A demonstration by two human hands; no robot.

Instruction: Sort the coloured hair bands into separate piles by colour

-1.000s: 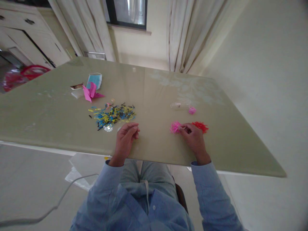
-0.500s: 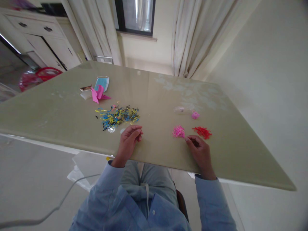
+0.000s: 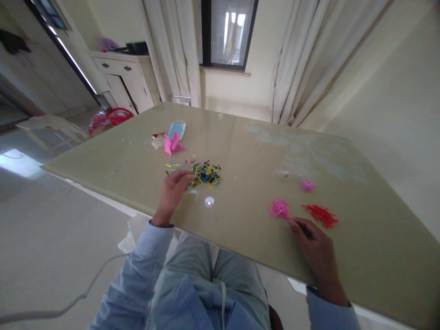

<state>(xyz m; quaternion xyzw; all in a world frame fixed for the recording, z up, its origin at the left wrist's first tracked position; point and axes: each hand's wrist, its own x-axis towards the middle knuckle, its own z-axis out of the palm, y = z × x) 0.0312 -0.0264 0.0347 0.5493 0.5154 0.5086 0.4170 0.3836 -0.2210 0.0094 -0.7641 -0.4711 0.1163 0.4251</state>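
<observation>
A mixed pile of small, thin, band-like pieces point(image 3: 207, 174) in yellow, blue and black lies left of the middle of the table. My left hand point(image 3: 173, 189) is at the pile's left edge with thumb and fingers pinched together; whatever is between them is too small to make out. On the right, my right hand point(image 3: 314, 243) pinches at the lower right edge of a pink pile point(image 3: 279, 208) of similar thin pieces, and a pink strip shows at the fingertips. Just beyond that hand lies a red pile point(image 3: 321, 215).
A pink bundle point(image 3: 307, 184) and a clear plastic item point(image 3: 283, 173) lie behind the pink and red piles. Farther left are a blue face mask point(image 3: 178, 129), a pink folded piece point(image 3: 174, 144) and a small packet point(image 3: 158, 135). The table's front edge point(image 3: 220, 251) runs before my lap.
My left hand has moved leftward to the mixed pile's left edge. My right hand stays pinched at the pink pile. The camera view has turned left and lifted.
</observation>
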